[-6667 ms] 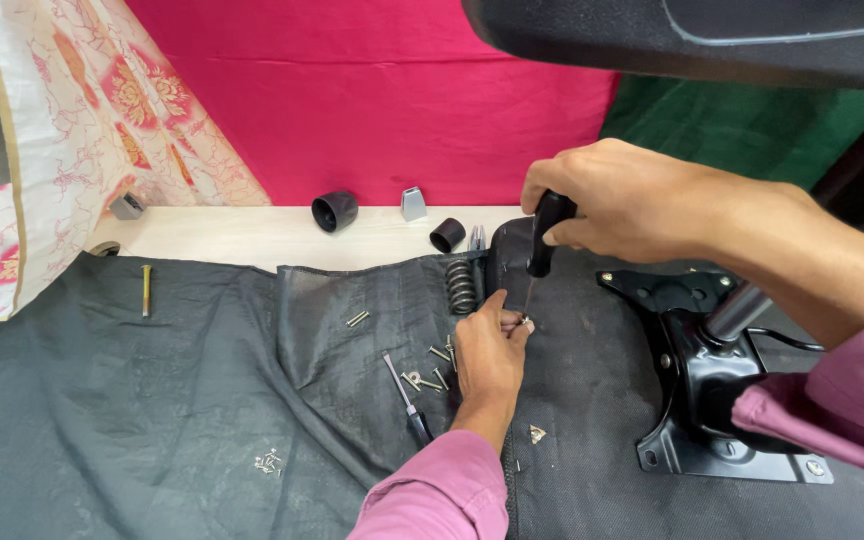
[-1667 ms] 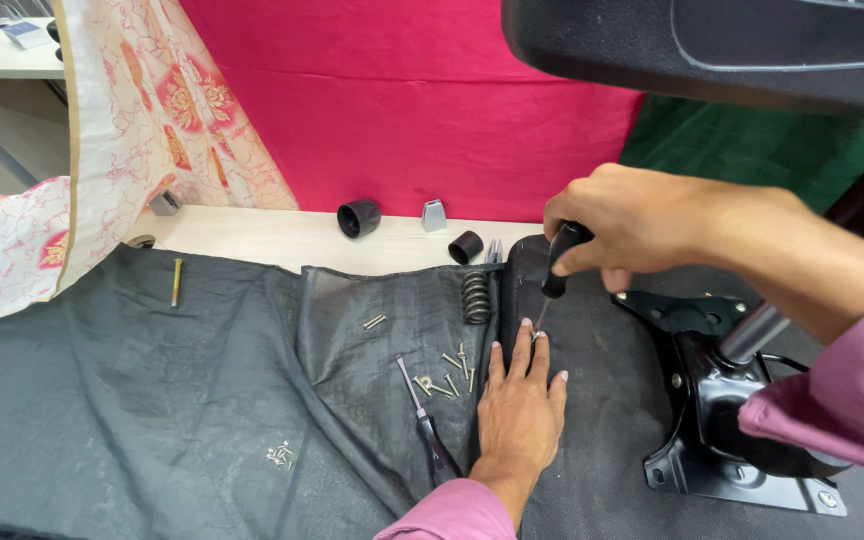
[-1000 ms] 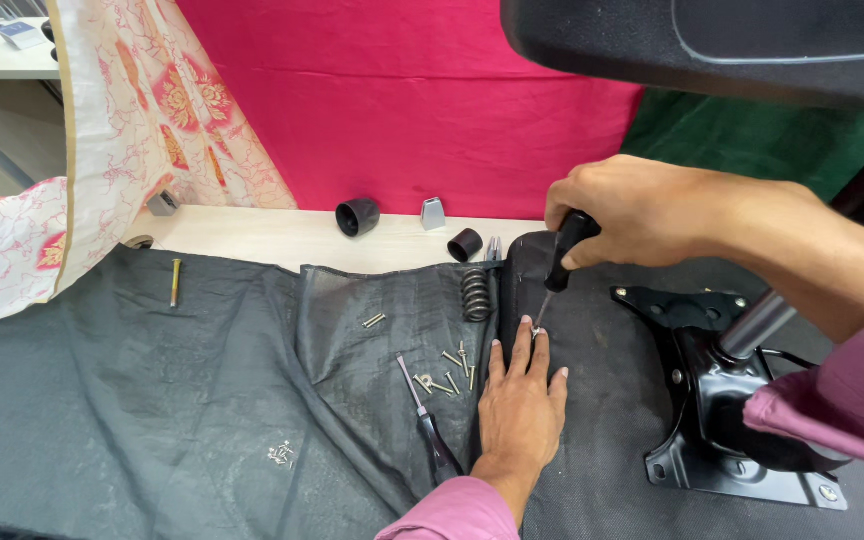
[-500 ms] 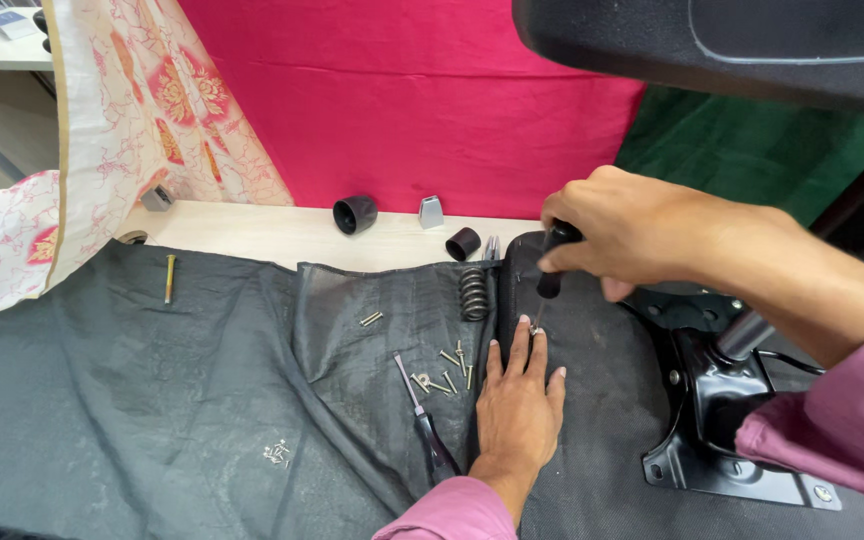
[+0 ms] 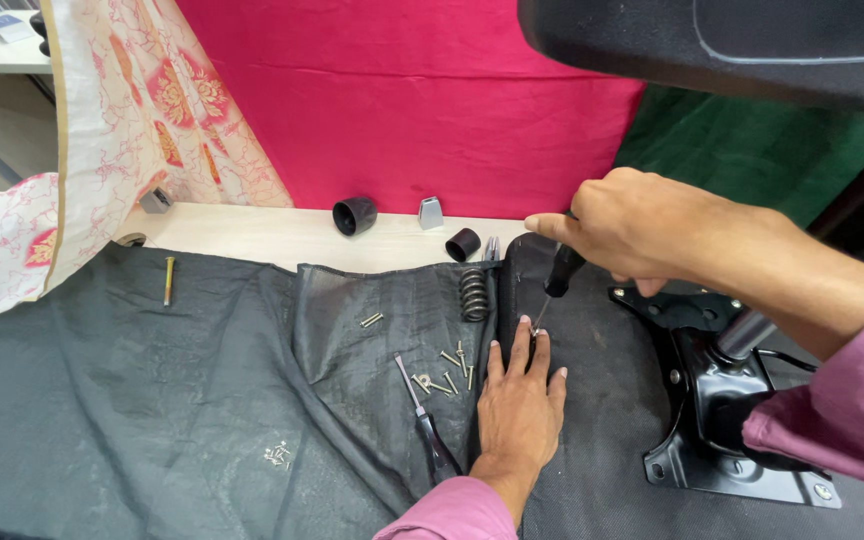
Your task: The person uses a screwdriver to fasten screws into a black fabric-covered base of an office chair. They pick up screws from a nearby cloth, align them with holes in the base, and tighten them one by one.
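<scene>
Here, a black-handled screwdriver (image 5: 556,283) stands nearly upright over a dark fabric-covered panel (image 5: 592,400), its slim shaft slanting down so the tip meets the panel right at the fingertips of the left hand. The right hand (image 5: 642,225) is closed around the handle from above, index finger stretched along its top. The left hand (image 5: 519,400) lies flat and open on the panel just below the tip, fingers spread and holding nothing, the middle fingers bracketing the spot where the tip lands. Just left of that hand, loose screws (image 5: 447,365) lie scattered on the grey cloth (image 5: 152,400), with a second screwdriver (image 5: 428,430) beside the wrist and a black coil spring (image 5: 473,292) above them. To the right sits a black metal chair mechanism (image 5: 722,400). Farther back, a black cap (image 5: 354,215) rests on the pale board (image 5: 252,235), and a long bolt (image 5: 168,280) lies well apart to the left.
</scene>
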